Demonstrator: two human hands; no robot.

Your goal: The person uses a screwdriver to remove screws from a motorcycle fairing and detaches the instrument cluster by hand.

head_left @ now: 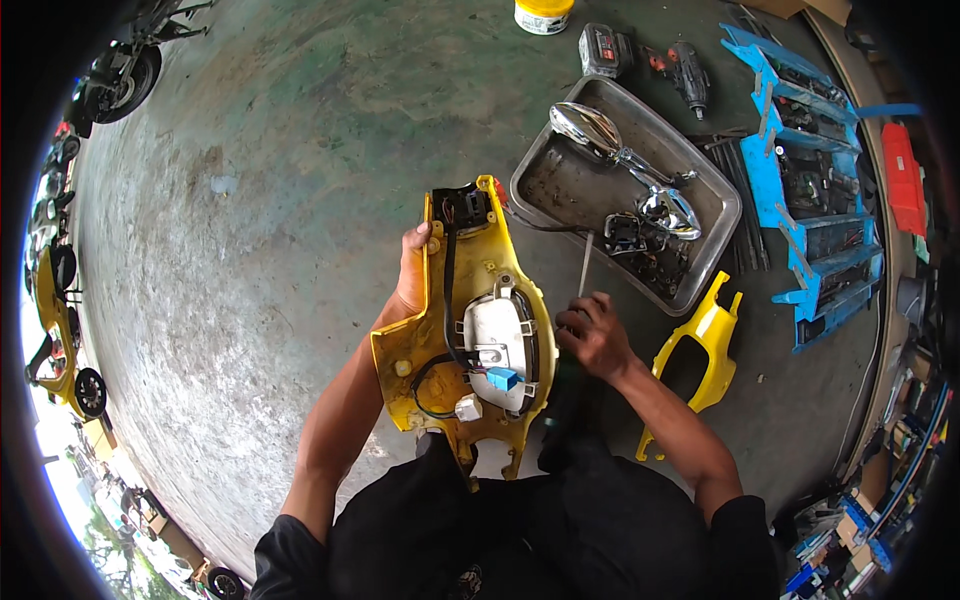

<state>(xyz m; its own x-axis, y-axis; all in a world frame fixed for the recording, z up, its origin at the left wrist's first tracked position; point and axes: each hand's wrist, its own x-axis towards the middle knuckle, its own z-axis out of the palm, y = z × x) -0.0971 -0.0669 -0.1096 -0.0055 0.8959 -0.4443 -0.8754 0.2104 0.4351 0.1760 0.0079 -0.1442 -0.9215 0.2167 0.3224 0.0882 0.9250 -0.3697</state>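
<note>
My left hand [409, 278] grips the left edge of a yellow plastic scooter handlebar cover [515, 255], its inner side facing up above my lap. Set into the cover is a white lamp housing [492, 338]. A black wire harness runs down from a black switch part [462, 208] at the top to a blue connector [502, 378] and a white connector [468, 407]. Just right of the cover, my right hand [597, 335] is closed round a screwdriver [585, 268], its thin metal shaft pointing up. The fingers hide its handle.
A metal tray [533, 205] holds chrome mirrors [588, 128] and dark small parts. Beyond it lie a power drill [690, 80] and a battery pack [603, 48]. Another yellow frame-shaped cover [712, 330] rests at right, near a blue cantilever toolbox [765, 180]. Motorcycles stand far left.
</note>
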